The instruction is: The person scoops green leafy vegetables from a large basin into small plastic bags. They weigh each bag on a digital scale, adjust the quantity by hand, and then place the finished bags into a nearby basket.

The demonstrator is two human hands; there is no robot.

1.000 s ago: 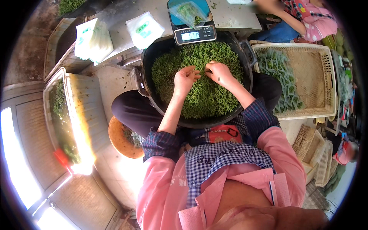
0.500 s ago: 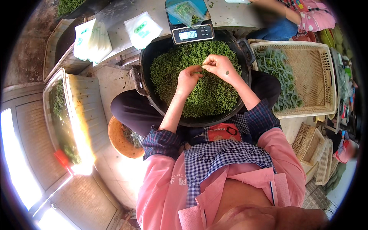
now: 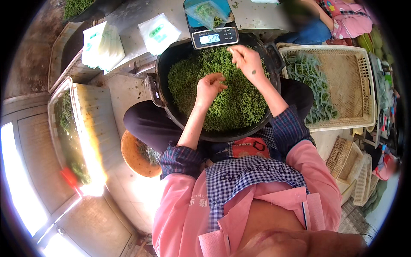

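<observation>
A large black tub (image 3: 161, 85) full of small green sprouts (image 3: 184, 77) rests between my legs. My left hand (image 3: 211, 87) hovers over the middle of the sprouts, fingers loosely curled but apart, with nothing visible in them. My right hand (image 3: 244, 60) is higher and to the right, near the tub's far rim, its thumb and forefinger pinched on something too small to make out. Just beyond the rim stands a digital scale (image 3: 229, 36) with a clear bag of greens (image 3: 205, 13) on its blue top.
Stacked white bags (image 3: 102, 45) and a loose bag pile (image 3: 157, 32) lie on the metal table (image 3: 250, 21). A crate of bagged greens (image 3: 351, 88) is at right, a co-worker (image 3: 344, 21) behind it. An orange basin (image 3: 132, 156) and a white water-filled tub (image 3: 85, 111) are at left.
My right hand has moved up and right, away from my left hand, toward the scale. My left hand has shifted only slightly. The scale's display changed earlier in the frames.
</observation>
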